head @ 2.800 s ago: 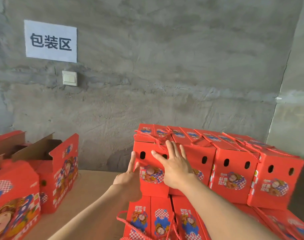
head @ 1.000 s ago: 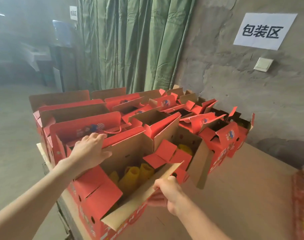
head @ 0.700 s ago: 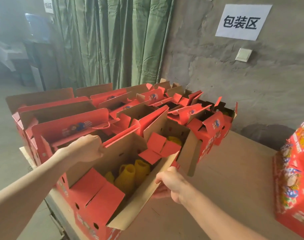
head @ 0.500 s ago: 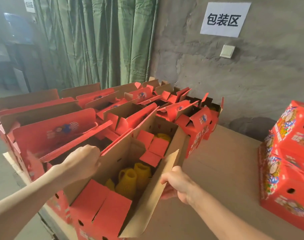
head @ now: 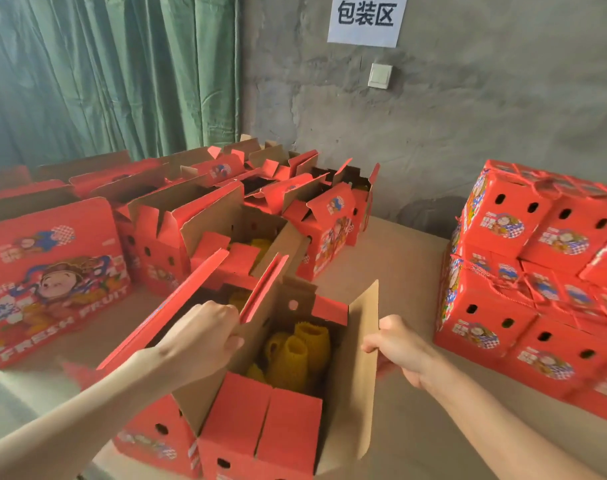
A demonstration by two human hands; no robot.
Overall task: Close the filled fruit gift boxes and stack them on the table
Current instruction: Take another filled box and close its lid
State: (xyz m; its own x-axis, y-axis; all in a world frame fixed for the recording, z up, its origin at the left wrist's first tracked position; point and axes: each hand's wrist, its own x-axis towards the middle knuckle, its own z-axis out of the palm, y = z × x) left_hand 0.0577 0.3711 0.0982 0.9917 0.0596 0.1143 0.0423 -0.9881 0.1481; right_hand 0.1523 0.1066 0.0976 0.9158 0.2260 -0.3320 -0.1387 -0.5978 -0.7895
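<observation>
**Open gift box, both hands at its long flaps.** The filled gift box (head: 163, 441) stands on the surface (head: 402, 268) directly in front of me. Its long axis runs away from my body toward the wall, and the yellow-netted fruit (head: 295, 348) lies uncovered inside. My left hand (head: 201, 337) is curled over the top edge of the left long flap (head: 260, 296). My right hand (head: 399, 344) pinches the upright right long flap (head: 357, 375), with the thumb on its bare cardboard face. The flaps face each other across the box's short width, so I judge the closing move to be an inward fold, each hand travelling toward the midline. The near end flaps (head: 278, 420) are not yet folded over the fruit. The stack of closed boxes (head: 523, 306) lies to my right, nearer my right hand, and is the likely destination.
</observation>
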